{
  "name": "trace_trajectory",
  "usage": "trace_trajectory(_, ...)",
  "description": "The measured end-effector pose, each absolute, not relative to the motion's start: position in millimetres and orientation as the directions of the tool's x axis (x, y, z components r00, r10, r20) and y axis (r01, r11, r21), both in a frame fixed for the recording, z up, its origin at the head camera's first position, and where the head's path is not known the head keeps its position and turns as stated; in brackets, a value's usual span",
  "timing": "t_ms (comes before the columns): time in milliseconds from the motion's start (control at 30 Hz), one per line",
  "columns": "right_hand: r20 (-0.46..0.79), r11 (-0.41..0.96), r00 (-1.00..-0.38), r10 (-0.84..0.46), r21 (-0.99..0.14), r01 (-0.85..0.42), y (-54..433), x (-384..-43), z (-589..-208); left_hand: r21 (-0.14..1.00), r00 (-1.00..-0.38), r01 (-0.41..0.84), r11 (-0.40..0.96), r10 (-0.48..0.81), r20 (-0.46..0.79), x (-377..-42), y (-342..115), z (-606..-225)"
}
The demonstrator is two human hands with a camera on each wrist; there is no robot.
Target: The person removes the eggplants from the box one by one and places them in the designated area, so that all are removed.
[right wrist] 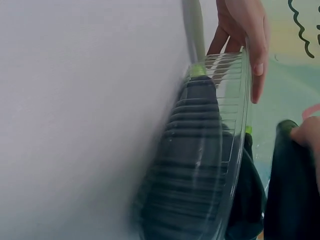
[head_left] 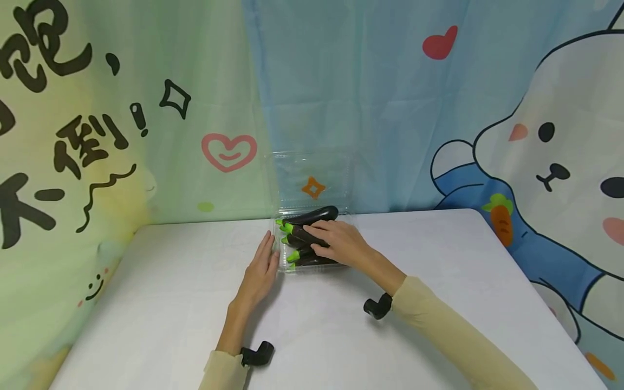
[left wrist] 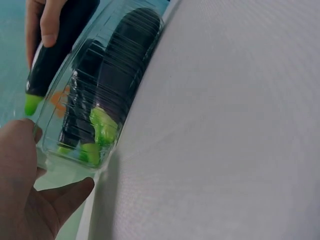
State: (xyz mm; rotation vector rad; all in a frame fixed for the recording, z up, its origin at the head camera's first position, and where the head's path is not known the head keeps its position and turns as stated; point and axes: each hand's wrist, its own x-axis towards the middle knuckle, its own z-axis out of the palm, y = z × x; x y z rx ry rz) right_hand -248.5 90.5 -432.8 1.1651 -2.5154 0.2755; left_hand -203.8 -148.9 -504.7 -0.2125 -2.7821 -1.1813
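A clear plastic clamshell box (head_left: 312, 270) holds several dark eggplants with bright green stem ends. My right hand (head_left: 341, 242) grips one eggplant (left wrist: 57, 52) over the box, its thumb and fingers on either side. In the right wrist view that eggplant (right wrist: 289, 187) hangs beside the wall, above others inside. My left hand (head_left: 260, 275) lies along the box's left end with its fingers straight, fingertips right at the wall. Another eggplant (head_left: 317, 215) rests along the back of the box, stem to the left.
The clear lid (head_left: 312, 162) stands raised behind the box, against the printed curtain (head_left: 312, 81). White table surface (head_left: 195, 303) spreads around the box, its back edge close behind. Black wrist cameras (head_left: 258, 355) sit on both wrists.
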Motion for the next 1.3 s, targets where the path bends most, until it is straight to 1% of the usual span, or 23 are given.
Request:
trace_trajectory(133, 0.452, 0.691, -0.641, -0.621, -0.071, -0.72, 94.3, -247.4, -435.5, 0.702, -0.984, 0.17, 0.692, 0.084, 0.156, -204.6, -150.2, -505.2)
trace_trajectory(333, 0.437, 0.761, -0.728, -0.528, -0.138, -0.634, 102.3, -244.4, -437.9, 0.709, -0.984, 0.176, 0.683, 0.091, 0.156, -205.9, -150.8, -505.7)
trace_trajectory(400, 0.429, 0.774, -0.748, -0.506, -0.156, -0.614, 104.8, -243.3, -438.6, 0.71, -0.982, 0.182, 0.681, 0.094, 0.161, -206.1, -150.6, -505.9)
trace_trajectory(533, 0.417, 0.776, -0.766, -0.489, -0.192, -0.6, 109.1, -239.9, -439.4, 0.707, -0.981, 0.187, 0.682, 0.095, 0.167, -205.5, -150.1, -506.4)
trace_trajectory(600, 0.416, 0.768, -0.774, -0.477, -0.231, -0.598, 111.0, -238.4, -440.5, 0.706, -0.982, 0.185, 0.683, 0.095, 0.166, -205.0, -150.0, -506.7)
trace_trajectory(767, 0.428, 0.742, -0.816, -0.387, -0.381, -0.552, 116.1, -236.3, -442.8, 0.708, -0.981, 0.187, 0.681, 0.097, 0.166, -204.6, -150.3, -507.2)
trace_trajectory(867, 0.427, 0.733, -0.842, -0.33, -0.445, -0.514, 119.5, -235.7, -443.6, 0.71, -0.98, 0.192, 0.678, 0.1, 0.17, -204.9, -150.5, -507.3)
trace_trajectory(1067, 0.391, 0.73, -0.882, -0.263, -0.517, -0.446, 127.9, -234.9, -445.0, 0.713, -0.982, 0.183, 0.677, 0.097, 0.16, -204.9, -150.5, -507.1)
trace_trajectory(1300, 0.379, 0.717, -0.902, -0.208, -0.568, -0.404, 141.2, -235.2, -449.1, 0.713, -0.985, 0.17, 0.681, 0.095, 0.144, -204.7, -150.6, -506.7)
